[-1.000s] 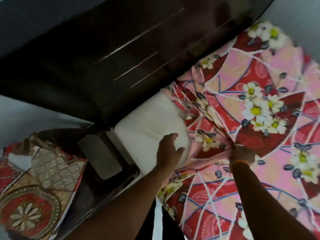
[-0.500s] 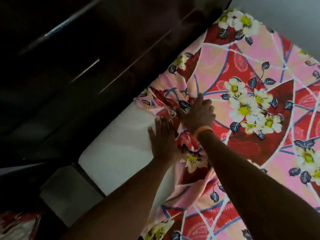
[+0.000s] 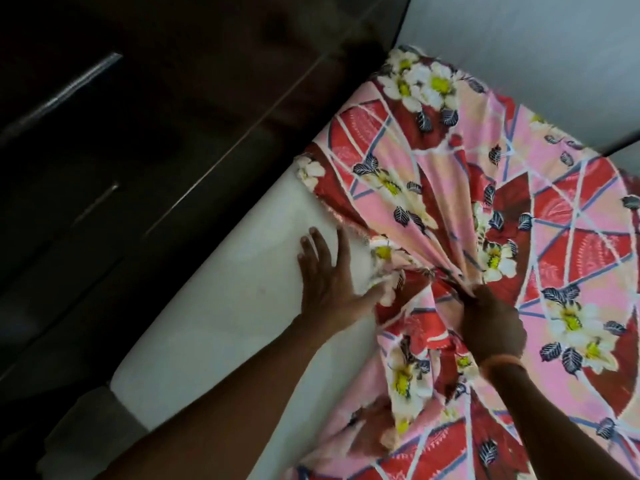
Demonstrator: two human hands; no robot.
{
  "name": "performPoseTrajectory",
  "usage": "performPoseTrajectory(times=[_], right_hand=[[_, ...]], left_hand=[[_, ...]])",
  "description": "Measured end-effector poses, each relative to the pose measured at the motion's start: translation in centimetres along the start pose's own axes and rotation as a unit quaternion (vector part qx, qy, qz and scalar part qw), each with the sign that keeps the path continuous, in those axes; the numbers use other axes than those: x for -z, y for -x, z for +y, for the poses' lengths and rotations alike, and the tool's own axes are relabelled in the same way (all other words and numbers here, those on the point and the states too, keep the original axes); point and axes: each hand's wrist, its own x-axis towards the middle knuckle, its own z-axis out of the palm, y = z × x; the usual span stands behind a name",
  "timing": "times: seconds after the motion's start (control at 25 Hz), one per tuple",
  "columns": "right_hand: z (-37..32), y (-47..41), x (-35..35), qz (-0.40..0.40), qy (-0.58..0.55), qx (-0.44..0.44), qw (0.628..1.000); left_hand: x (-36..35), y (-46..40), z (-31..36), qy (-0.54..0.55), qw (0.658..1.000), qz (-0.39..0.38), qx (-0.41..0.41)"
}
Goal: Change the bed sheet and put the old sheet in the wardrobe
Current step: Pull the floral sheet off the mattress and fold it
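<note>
Right hand grips bunched floral cotton sheet. Left hand, fingers spread, lies flat on smooth white mattress, at sheet's 9 o'clock edge.

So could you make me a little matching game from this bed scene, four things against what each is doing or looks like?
Things:
1. left hand
2. right hand
3. floral sheet
4. mattress

States:
a. bare and white
b. bunched into folds
c. flat, fingers spread
d. gripping gathered cloth

Pairs: 1-c, 2-d, 3-b, 4-a
</note>
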Motion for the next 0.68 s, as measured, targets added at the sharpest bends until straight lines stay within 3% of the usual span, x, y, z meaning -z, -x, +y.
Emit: performPoseTrajectory(times=[0.12,0.24,0.4,0.56,0.68], right_hand=[[-2.9,-3.7,1.0,0.053,0.06,0.087,0.993],[-8.2,-9.4,1.2,0.091,-0.009,0.094,0.991],[-17.5,-18.0,1.9,0.116,0.01,0.051,0.992],[-18.6,-21.3,2.2,0.109,0.135,0.194,0.966],[-17.3,-21.4,2.1,0.12,0.121,0.241,0.955]], left_hand=[[-0.7,-7.1,3.2,-0.122,0.992,-0.023,-0.014],[-2.0,-10.8,3.6,-0.239,0.971,0.0,-0.029],[-3.5,-11.8,2.5,-0.264,0.964,0.023,-0.036],[-4.1,-12.4,2.1,-0.264,0.963,0.039,-0.045],[-4.3,-12.3,2.0,-0.263,0.964,0.026,-0.042]])
